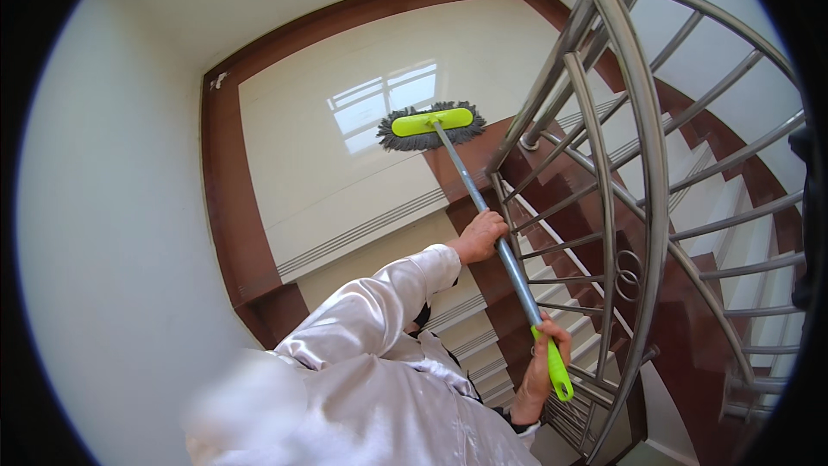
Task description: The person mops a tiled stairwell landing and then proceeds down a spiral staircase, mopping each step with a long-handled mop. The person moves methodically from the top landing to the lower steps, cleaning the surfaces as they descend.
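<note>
A mop with a lime-green head plate and grey shaggy pad (pixel 432 123) lies on the pale glossy stair landing (pixel 323 188), close to its inner edge by the railing. Its metal pole runs down towards me on a slant. My left hand (pixel 482 236) is closed around the middle of the pole. Lower down, my right hand (pixel 550 343) grips the pole's end at the lime-green plastic handle (pixel 557 372). A shiny pale sleeve covers my left arm.
Curved stainless steel railings (pixel 650 136) stand close on the right, with stairs (pixel 718 207) beyond them. Steps with grooved edges (pixel 475 336) lie below the landing. A white wall (pixel 123 220) bounds the left. Dark red-brown border tiles (pixel 226 188) edge the landing.
</note>
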`<state>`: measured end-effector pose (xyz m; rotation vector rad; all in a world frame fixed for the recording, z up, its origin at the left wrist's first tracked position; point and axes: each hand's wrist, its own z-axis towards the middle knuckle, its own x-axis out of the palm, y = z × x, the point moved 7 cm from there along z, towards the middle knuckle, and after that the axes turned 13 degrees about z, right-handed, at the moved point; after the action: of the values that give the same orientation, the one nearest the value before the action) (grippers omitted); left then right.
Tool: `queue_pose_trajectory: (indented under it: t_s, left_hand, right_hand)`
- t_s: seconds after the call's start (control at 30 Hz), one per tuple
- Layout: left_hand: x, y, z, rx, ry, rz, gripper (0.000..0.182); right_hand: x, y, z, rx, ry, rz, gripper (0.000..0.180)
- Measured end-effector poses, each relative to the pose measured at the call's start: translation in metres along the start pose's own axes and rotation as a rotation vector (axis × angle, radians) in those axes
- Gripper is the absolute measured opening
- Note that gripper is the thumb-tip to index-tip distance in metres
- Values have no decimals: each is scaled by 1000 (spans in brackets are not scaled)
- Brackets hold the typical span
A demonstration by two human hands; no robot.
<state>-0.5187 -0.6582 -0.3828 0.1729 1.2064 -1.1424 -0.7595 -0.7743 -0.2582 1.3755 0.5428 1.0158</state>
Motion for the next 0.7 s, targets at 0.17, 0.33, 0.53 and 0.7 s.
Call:
queue_pose_trajectory:
  t_s: [0.17, 0.33, 0.53, 0.7]
  left_hand:
    - [-35, -72, -25, 69, 36, -210, 20]
    - [-67, -108, -75, 20, 118, -397, 27]
    - [-78, 18, -151, -322, -48, -96, 22]
    - [-138, 129, -279, -563, -219, 214, 20]
  right_hand:
    - [-20, 114, -1, -280, -100, -49, 22]
    - [-15, 166, 20, -530, -237, 156, 32]
    - [62, 37, 46, -2, 180, 606, 19]
    - [158, -65, -29, 348, 314, 370, 9]
